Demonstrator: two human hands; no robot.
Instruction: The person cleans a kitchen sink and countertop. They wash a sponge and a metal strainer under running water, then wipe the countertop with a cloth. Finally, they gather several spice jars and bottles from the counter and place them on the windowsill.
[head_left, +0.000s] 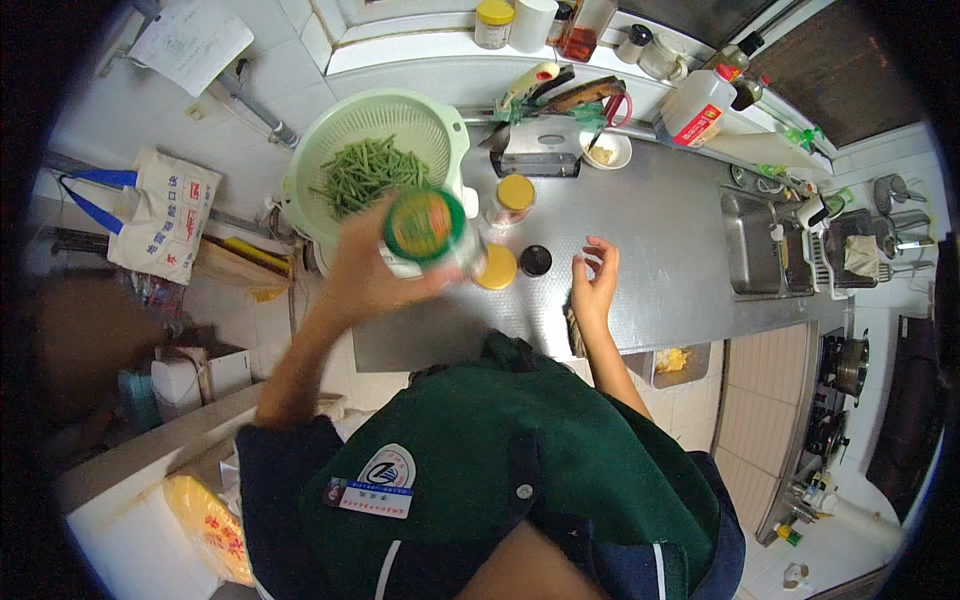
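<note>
My left hand (367, 262) grips a glass jar with a green lid (424, 225), blurred and held up in front of a pale green colander (448, 127). Cut green beans (371, 172) lie in the colander. Just right of the held jar, a round yellow lid (496, 268) shows; whether a jar is under it I cannot tell. A small black cap or lid (535, 260) is beside it. Behind them stands a jar with a yellow lid (516, 195). My right hand (595, 281) hovers by the counter's front edge, fingers loosely curled and holding nothing.
The steel counter (652, 225) runs right to a sink (754, 244). At the back are a knife rack (544, 142), a white bowl (607, 150) and a plastic jug (694, 109). Bottles and jars line the sill (420, 56). A cloth bag (161, 217) hangs left.
</note>
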